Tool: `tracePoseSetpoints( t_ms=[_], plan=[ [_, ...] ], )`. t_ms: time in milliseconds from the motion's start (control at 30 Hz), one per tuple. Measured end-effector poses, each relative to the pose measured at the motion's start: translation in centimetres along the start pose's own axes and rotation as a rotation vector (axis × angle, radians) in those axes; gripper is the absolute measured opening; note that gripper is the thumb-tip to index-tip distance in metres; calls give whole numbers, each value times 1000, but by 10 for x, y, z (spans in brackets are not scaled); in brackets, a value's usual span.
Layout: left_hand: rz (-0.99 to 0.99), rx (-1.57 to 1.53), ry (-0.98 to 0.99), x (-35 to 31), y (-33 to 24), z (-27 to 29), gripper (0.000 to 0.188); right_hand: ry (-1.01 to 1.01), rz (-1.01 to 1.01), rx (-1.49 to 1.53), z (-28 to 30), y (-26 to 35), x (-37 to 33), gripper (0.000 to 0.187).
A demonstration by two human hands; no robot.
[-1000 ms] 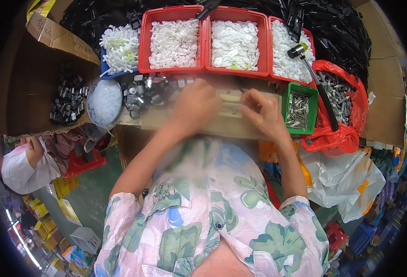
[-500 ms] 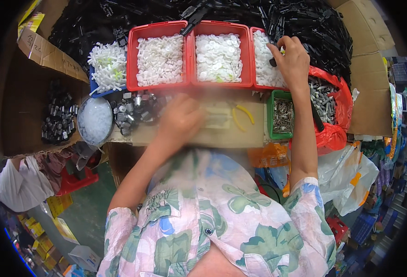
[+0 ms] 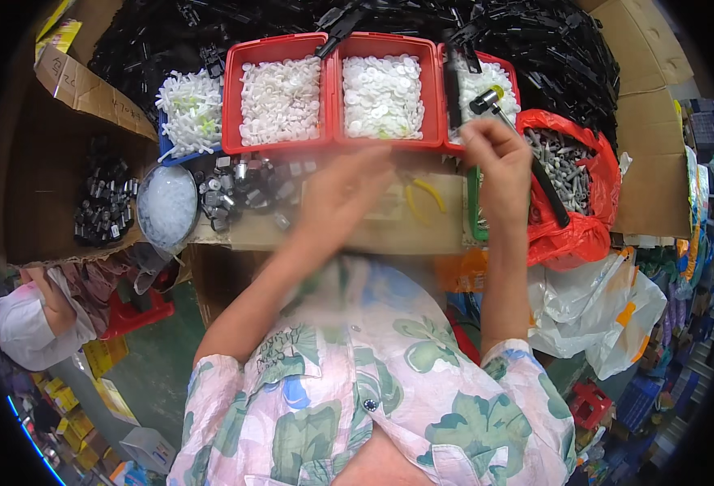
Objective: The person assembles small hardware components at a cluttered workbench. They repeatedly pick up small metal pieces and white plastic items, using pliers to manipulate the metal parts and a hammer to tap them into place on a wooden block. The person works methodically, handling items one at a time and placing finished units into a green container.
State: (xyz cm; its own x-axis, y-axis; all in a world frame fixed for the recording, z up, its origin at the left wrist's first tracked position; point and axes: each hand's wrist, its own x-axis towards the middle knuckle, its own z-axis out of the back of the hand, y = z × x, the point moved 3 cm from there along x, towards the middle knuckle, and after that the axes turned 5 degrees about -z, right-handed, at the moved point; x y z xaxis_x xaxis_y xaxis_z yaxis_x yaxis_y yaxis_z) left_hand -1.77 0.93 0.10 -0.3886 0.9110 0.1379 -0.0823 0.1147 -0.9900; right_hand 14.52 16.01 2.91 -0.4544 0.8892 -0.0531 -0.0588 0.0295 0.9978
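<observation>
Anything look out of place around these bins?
Yes: a hammer lies slantwise over the right-hand red bin and red bag, an odd perch for a tool; a stray-looking black piece juts over the other red bins.

3 red trays are showing smooth, glossy plastic; the white parts inside are looking like matt plastic. Black parts are appearing as hard plastic, catching highlights. The hammer is displaying a shiny metal head and a duller black handle. The red bag is wrinkling as thin, glossy plastic film. The cardboard is looking matt. The shirt is showing creased cloth. Yellow pliers handles are looking smooth.
</observation>
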Motion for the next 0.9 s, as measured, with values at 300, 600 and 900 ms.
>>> tracePoseSetpoints(
  t_ms=[300, 600, 900],
  plan=[
    [251, -343, 33, 9, 4, 14, 33, 85, 433, -436, -40, -7, -49, 26],
    [178, 101, 468, 10, -14, 52, 25, 246, 908, -1030, -48, 11, -53, 42],
    [47, 163, 31, 8, -1, 79, 22, 317, 590, -860, -56, -33, -52, 33]
  ],
)
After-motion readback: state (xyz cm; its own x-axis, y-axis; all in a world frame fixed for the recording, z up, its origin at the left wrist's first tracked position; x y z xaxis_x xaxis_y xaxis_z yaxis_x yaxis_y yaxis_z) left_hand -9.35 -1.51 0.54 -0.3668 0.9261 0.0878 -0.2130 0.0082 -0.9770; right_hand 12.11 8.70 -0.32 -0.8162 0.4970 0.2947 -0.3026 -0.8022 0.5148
